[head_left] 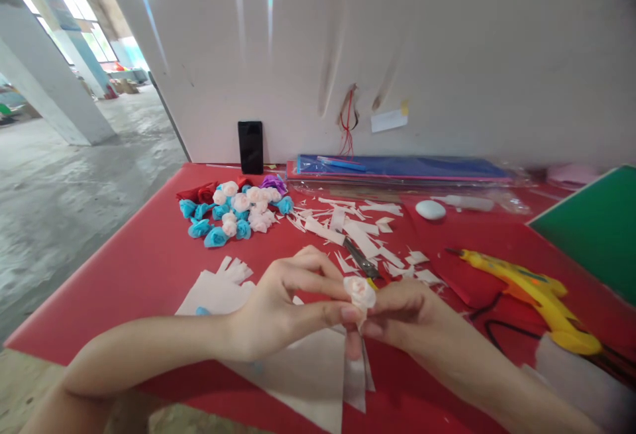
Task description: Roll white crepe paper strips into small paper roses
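Note:
My left hand (288, 301) and my right hand (405, 315) meet over the near part of the red table (149, 268). Both pinch a small pale pink paper rose (360, 291) between thumbs and fingertips. A loose strip of white paper (356, 368) trails down from the rose. Beneath my hands lie white paper sheets (308, 368) with cut edges. A pair of scissors (362, 262) rests just beyond the rose.
A heap of finished blue, white, red and purple paper roses (236, 212) sits at the back left. White paper scraps (358, 225) litter the middle. A yellow glue gun (536, 291) lies right, beside a green board (596, 228). A black phone (250, 146) leans against the white wall panel.

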